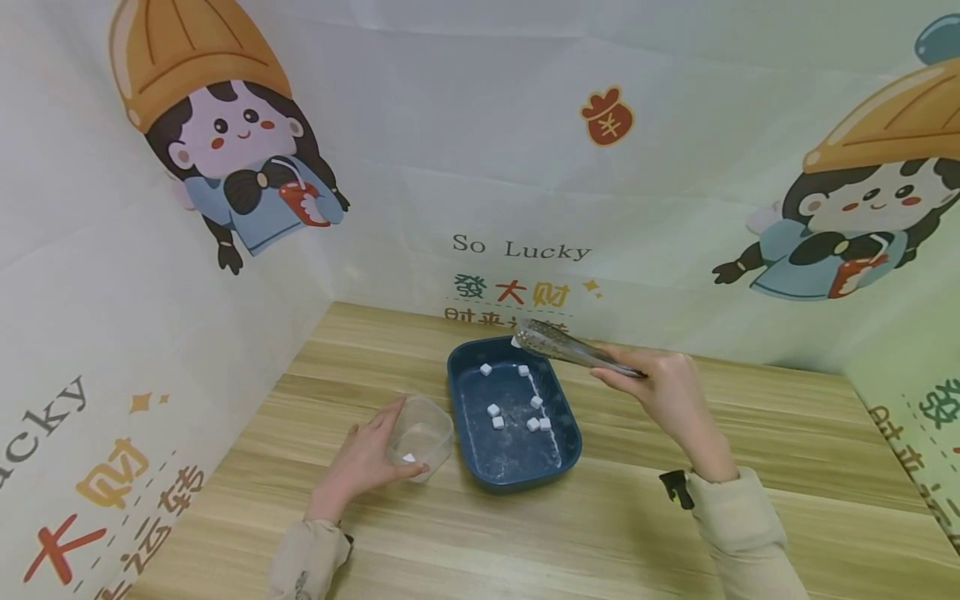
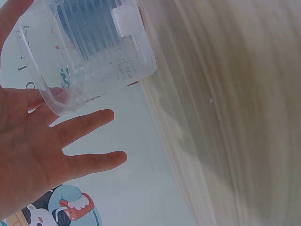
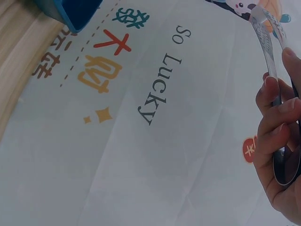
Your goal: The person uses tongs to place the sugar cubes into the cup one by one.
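Observation:
A clear plastic container [image 1: 429, 427] stands on the table left of the blue tray, and my left hand [image 1: 362, 460] holds it between thumb and fingers. One white cube [image 1: 408, 458] shows inside it. In the left wrist view, two of the left hand's fingers [image 2: 89, 162] spread away from the container. My right hand [image 1: 671, 392] grips metal tongs [image 1: 573, 348] over the tray's far edge. A white cube [image 1: 515, 342] is pinched at their tips, seen again in the right wrist view. Several white cubes [image 1: 493, 410] lie scattered in the dark blue tray [image 1: 517, 460].
The wooden table [image 1: 615, 517] meets a printed cloth backdrop [image 1: 450, 150] behind and at both sides. White powdery traces mark the tray floor. The container's wall nearly touches the tray's left side. A black strap [image 1: 677, 489] hangs at the right sleeve.

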`<state>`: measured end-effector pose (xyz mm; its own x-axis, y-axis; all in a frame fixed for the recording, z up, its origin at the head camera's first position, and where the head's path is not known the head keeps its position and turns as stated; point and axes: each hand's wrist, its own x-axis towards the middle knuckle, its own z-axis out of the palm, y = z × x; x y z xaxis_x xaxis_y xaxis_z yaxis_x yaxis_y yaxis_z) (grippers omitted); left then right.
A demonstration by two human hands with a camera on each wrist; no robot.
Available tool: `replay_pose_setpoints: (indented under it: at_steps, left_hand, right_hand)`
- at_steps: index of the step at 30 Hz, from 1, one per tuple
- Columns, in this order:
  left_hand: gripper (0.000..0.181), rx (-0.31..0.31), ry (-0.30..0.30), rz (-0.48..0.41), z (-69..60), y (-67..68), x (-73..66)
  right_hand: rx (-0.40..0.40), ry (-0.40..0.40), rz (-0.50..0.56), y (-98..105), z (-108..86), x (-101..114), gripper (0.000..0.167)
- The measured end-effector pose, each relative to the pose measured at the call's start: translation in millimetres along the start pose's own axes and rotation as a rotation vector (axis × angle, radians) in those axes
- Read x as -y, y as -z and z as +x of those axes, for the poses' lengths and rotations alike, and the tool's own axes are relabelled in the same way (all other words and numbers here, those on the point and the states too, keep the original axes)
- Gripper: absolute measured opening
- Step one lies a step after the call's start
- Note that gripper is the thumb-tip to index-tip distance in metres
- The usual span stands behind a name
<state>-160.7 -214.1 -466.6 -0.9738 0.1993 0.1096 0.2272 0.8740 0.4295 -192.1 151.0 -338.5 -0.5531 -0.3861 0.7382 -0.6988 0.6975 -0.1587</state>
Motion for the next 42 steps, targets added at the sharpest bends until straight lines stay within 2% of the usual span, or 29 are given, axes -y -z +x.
replay_pose_setpoints:
  at_steps: [10, 31, 42]
  left_hand:
    - [0.104, -0.003, -0.007, -0.005, 0.6, -0.1, 0.3]
    - [0.105, 0.006, 0.003, -0.006, 0.5, 0.6, 0.4]
    - [0.105, 0.019, 0.006, -0.008, 1.1, 0.0, 0.9]
  right_hand:
    - [0.032, 0.05, -0.004, 1, 13.6, 11, 0.028]
    - [0.112, 0.216, -0.057, -4, 45.3, 34, 0.032]
    - [0.241, 0.255, -0.101, -11, 54.3, 42, 0.029]
